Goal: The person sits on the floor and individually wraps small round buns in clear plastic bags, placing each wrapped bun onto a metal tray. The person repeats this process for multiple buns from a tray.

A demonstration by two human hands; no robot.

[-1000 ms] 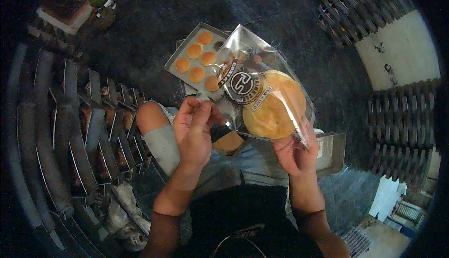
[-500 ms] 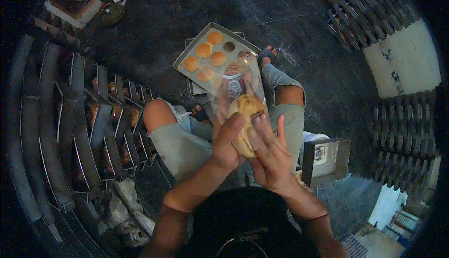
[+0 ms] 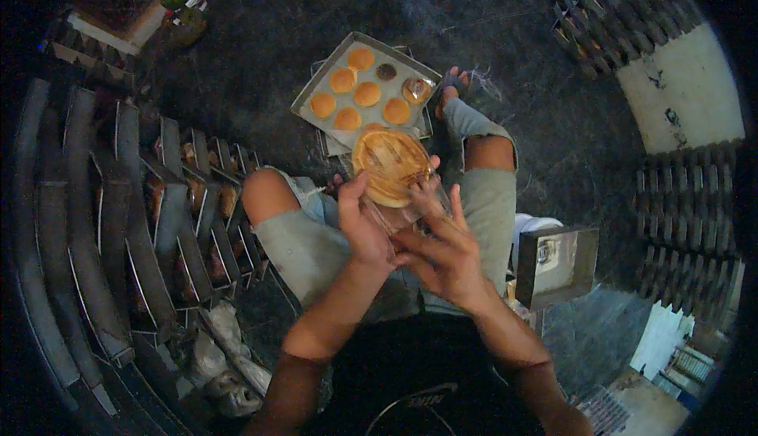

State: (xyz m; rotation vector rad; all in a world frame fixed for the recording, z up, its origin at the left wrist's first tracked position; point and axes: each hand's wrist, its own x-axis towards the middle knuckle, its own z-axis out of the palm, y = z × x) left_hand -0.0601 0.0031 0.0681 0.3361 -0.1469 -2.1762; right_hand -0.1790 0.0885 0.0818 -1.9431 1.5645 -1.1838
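A large round golden bread in a clear plastic bag is held before me, over my lap. My left hand grips it at the lower left, thumb along the edge. My right hand is at the bag's lower right end, fingers bent onto the plastic, some spread and slightly blurred. Just beyond, a metal tray holds several small round buns, a dark round spot and one bun with a shiny wrapped look.
Tall metal racks with loaded shelves are close on my left; more racks line the right. An upright metal pan is beside my right thigh. My sandaled foot is right of the tray. Crumpled bags lie lower left.
The bagged bread has been turned over and moved left, its printed side no longer showing. My right hand has shifted from under it to the bag's near end; more of the tray shows.
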